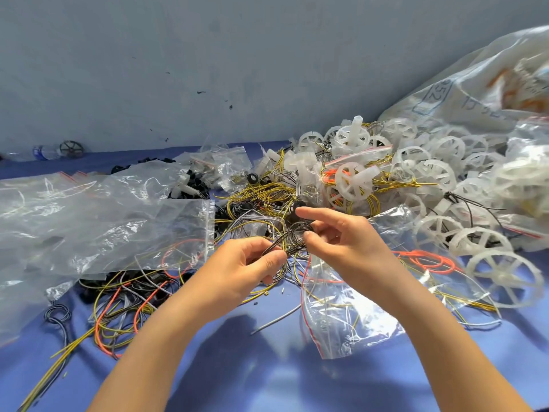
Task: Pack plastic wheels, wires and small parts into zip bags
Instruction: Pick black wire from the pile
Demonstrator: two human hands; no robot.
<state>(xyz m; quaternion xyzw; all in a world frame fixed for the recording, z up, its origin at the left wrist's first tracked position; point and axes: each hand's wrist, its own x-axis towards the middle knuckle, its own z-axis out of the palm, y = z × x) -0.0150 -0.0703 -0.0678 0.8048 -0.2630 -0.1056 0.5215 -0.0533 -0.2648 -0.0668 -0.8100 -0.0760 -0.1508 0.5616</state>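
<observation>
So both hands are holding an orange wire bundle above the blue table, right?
Not quite: the bundle is dark, not orange. The head view shows the left hand and right hand holding a dark wire bundle above the blue table.

translucent white wheels (352,181), yellow-and-black striped wires (261,193), bright orange wires (427,258), clear zip bags (178,233) with red strips, all on a blue counter (237,367).
</observation>
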